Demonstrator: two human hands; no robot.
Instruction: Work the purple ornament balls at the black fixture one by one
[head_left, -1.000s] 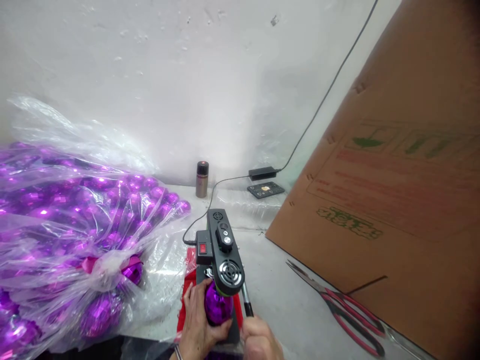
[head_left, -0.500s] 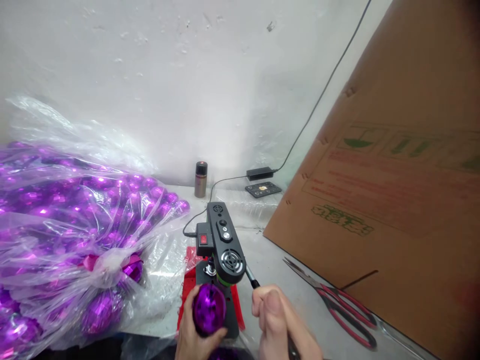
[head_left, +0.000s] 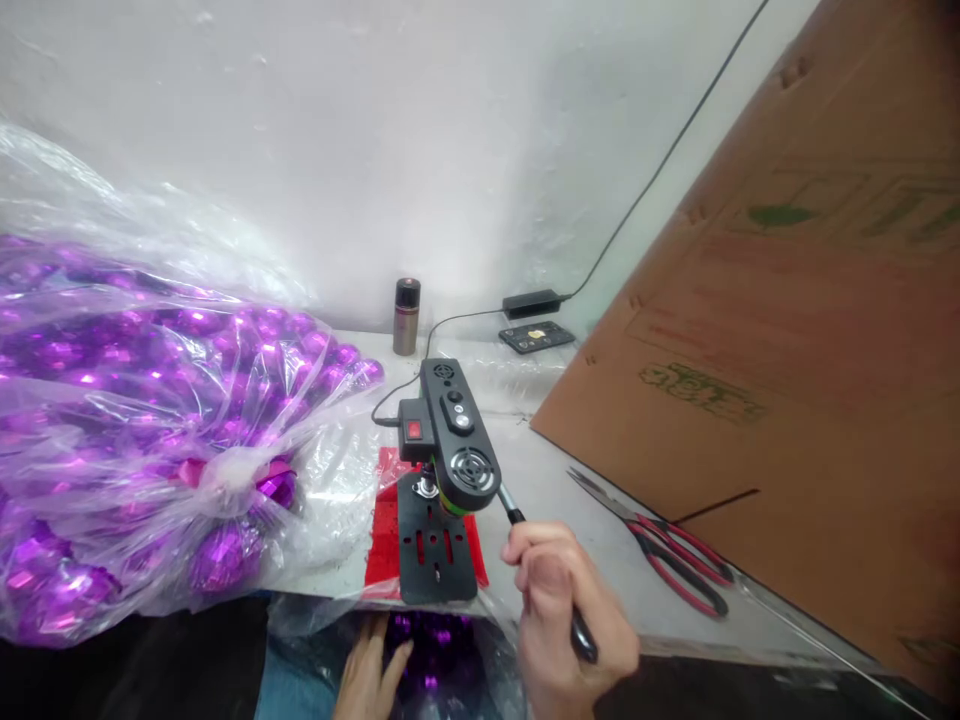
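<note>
The right hand [head_left: 574, 600] is wrapped around the lever [head_left: 583, 638], which slants from the black machine [head_left: 459, 440] down to the right, toward the wearer. The machine's long head points the same way. The left hand [head_left: 367, 668] has dropped from before the machine, where it held a bauble, to purple baubles [head_left: 439, 640] below the tabletop [head_left: 540, 480]; I cannot tell whether it grips one. A pale wall [head_left: 465, 180] stands behind.

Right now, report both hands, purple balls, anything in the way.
Right hand gripping black lever handle. Left hand at purple balls below tabletop, grip unclear. Scissors right of black machine, seemingly out of the way.
</note>
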